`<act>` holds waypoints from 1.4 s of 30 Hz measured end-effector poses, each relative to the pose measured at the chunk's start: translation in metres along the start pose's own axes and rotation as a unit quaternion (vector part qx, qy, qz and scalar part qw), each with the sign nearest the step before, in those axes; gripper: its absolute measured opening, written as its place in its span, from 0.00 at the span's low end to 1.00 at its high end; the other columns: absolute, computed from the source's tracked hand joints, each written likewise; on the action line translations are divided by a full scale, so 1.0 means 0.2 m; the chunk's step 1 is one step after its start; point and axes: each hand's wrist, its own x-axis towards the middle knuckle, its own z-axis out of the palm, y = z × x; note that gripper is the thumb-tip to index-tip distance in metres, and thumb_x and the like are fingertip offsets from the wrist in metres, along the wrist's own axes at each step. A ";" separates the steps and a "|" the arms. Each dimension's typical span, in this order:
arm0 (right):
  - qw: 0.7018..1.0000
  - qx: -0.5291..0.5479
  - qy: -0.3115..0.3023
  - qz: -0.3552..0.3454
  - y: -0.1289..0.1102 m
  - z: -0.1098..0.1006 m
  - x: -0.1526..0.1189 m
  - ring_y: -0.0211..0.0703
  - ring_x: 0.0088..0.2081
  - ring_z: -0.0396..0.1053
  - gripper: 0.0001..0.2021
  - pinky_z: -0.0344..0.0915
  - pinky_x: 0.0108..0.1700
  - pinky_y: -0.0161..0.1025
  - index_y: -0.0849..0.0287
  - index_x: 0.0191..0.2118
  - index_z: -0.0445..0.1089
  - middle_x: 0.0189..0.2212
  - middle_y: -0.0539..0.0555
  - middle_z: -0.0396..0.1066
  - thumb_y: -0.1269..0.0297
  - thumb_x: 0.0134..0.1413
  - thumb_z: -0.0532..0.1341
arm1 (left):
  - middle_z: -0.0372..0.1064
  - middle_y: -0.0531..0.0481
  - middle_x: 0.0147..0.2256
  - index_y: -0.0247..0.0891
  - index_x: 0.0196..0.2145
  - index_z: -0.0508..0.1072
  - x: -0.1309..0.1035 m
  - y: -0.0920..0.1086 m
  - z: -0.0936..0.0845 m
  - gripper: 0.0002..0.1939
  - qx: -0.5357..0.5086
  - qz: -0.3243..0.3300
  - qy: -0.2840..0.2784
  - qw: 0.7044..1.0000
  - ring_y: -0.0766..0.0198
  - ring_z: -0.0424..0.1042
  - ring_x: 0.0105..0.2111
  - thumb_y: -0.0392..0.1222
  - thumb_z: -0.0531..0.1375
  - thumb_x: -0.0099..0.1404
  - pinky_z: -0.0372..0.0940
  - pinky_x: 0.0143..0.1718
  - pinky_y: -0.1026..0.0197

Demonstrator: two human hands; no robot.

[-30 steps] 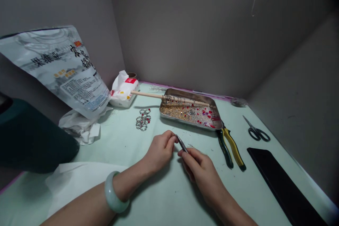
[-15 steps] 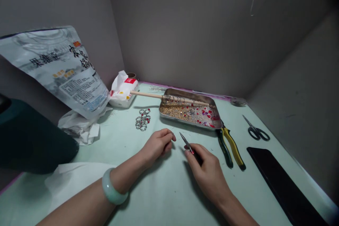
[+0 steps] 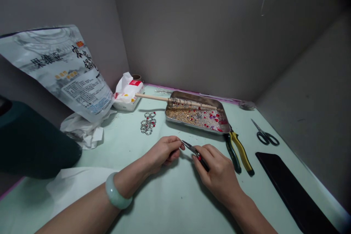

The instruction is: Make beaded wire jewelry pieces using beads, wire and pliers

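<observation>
My left hand [image 3: 164, 152], with a pale green bangle [image 3: 116, 191] on its wrist, is closed in a pinch; what it holds is too small to name. Wrapped round the handles of small pointed pliers [image 3: 192, 148] is my right hand [image 3: 216, 170]. The pliers' tip meets the fingertips of my left hand. Beyond the hands lies a metal tray [image 3: 197, 126] of gold, clear and red beads, with a wooden stick [image 3: 152, 97] resting across it. Several wire rings with red beads [image 3: 148, 123] lie left of the tray.
Yellow-green pliers [image 3: 241, 153], scissors [image 3: 264, 134] and a long black object [image 3: 290, 186] are on the right. On the left stand a silver pouch [image 3: 71, 76], a dark green object [image 3: 33, 142], crumpled tissue [image 3: 82, 131] and a tissue pack [image 3: 128, 93].
The pliers in my right hand have moved left, and their tip now reaches my left fingertips. My left hand has shifted slightly right and down.
</observation>
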 end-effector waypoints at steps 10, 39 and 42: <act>0.999 -0.034 0.007 -0.016 0.00 -0.01 0.01 0.44 0.35 0.66 0.09 0.60 0.36 0.39 0.59 0.42 0.69 0.31 0.55 0.67 0.67 0.60 0.53 | 0.51 0.60 0.13 0.36 0.30 0.66 0.00 0.01 0.00 0.08 0.019 -0.001 -0.012 1.000 0.75 0.42 0.13 0.43 0.54 0.61 0.35 0.13 0.68; 0.999 0.032 -0.034 -0.025 0.03 -0.07 0.03 0.41 0.31 0.66 0.10 0.61 0.33 0.36 0.60 0.40 0.71 0.29 0.55 0.68 0.67 0.60 0.53 | 0.51 0.60 0.14 0.35 0.30 0.67 -0.03 0.02 -0.01 0.10 0.098 0.028 -0.047 0.994 0.74 0.45 0.14 0.44 0.53 0.62 0.40 0.15 0.67; 0.993 0.096 -0.060 0.023 0.02 -0.08 0.03 0.40 0.29 0.65 0.10 0.60 0.32 0.36 0.59 0.39 0.72 0.28 0.53 0.68 0.67 0.59 0.54 | 0.52 0.59 0.14 0.34 0.29 0.68 -0.03 0.02 0.00 0.10 0.134 0.046 -0.039 0.989 0.73 0.46 0.14 0.44 0.53 0.62 0.41 0.16 0.66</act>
